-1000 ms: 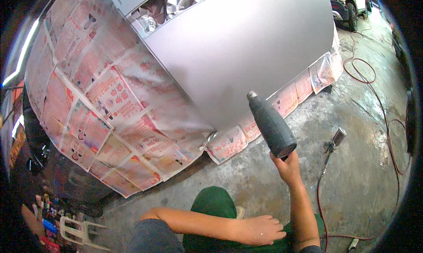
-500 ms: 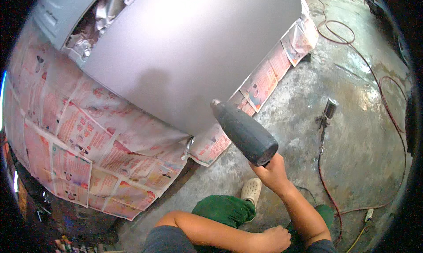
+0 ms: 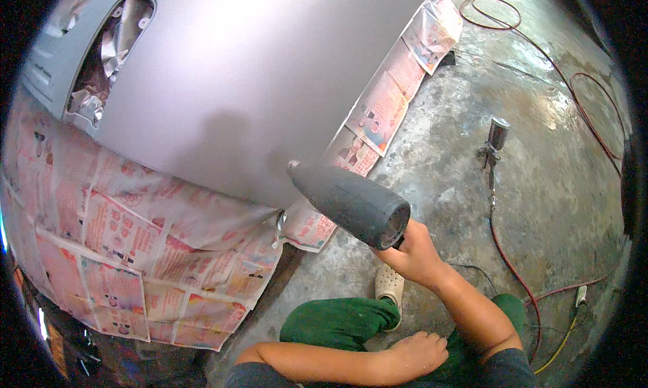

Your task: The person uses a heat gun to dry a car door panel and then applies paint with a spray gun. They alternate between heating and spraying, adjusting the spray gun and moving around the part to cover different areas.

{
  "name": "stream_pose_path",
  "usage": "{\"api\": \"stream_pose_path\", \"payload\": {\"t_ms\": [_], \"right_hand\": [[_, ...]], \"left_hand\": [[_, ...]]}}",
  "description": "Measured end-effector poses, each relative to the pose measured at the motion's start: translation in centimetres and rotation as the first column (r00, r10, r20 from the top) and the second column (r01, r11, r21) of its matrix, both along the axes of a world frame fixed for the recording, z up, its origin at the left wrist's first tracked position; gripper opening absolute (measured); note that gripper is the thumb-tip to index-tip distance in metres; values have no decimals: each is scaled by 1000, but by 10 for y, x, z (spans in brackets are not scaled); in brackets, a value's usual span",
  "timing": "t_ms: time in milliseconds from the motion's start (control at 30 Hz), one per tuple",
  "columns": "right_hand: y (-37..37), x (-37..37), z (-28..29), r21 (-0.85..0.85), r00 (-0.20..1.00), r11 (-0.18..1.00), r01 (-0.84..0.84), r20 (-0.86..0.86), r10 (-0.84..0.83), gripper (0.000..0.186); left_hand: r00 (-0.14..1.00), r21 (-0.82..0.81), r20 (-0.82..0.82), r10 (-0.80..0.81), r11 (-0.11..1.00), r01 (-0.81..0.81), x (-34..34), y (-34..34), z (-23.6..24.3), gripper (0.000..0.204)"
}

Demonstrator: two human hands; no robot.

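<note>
While the right hand (image 3: 413,256), nearer the grey panel (image 3: 270,84), clasps the black heat gun (image 3: 351,204) near that panel's lower corner, long axis slanting toward it, the left hand (image 3: 415,356) lies farther off, its grasp impossible to tell

A vehicle paint workshop: a smooth silver-grey car panel (image 3: 256,70) lies at eleven o'clock, red-printed paper sheets (image 3: 115,216) around nine, a metallic spray gun (image 3: 497,135) near half past two.

Spray gun (image 3: 497,137) on concrete floor (image 3: 445,185), red hose (image 3: 503,254) attached. Hose loop (image 3: 503,29) beyond spray gun; yellow cable (image 3: 562,345) nearside right of it.
</note>
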State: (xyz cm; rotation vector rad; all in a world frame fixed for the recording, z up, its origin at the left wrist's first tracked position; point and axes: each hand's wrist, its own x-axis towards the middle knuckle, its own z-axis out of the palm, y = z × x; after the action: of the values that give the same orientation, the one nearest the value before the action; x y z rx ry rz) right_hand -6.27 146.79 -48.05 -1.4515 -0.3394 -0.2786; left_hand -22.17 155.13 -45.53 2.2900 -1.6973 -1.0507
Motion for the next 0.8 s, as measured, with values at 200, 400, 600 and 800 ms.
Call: {"api": "stream_pose_path", "payload": {"t_ms": [200,400,600,800], "right_hand": [[-2,2,3,8,998,1000,-30,-48,30,45],[-3,5,14,-17,1000,1000,1,-13,-2,48],[-11,7,12,-96,999,994,45,6,-44,48],[-10,12,5,-57,997,997,57,-49,-60,46]], "left_hand": [[992,19,-126,-15,1000,18,0,13,-5,14],[989,42,-147,-33,998,39,8,16,-1,16],[997,-90,71,-31,995,38,12,19,2,26],[973,-174,228,13,984,27,9,21,-7,25]]}}
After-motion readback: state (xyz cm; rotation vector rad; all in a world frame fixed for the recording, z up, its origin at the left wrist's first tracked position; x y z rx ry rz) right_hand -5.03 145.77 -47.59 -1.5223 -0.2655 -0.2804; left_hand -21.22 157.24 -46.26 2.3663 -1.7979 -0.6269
